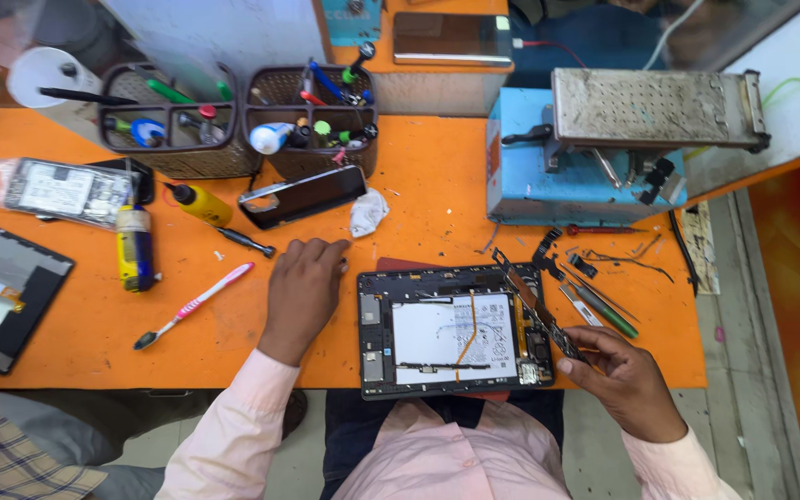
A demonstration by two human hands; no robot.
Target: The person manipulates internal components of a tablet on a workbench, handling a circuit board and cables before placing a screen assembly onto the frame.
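An opened tablet [456, 331] lies face down at the near edge of the orange table [437, 176], its white battery exposed. The left hand [304, 287] rests flat on the table just left of the tablet, fingers loosely spread, holding nothing. The right hand [624, 375] is at the tablet's right edge, fingers pinched on the lower end of a long dark circuit strip [539, 310] lying slantwise across that side. Tweezers [594, 301] lie just beyond. A pink toothbrush [194, 306] lies well left.
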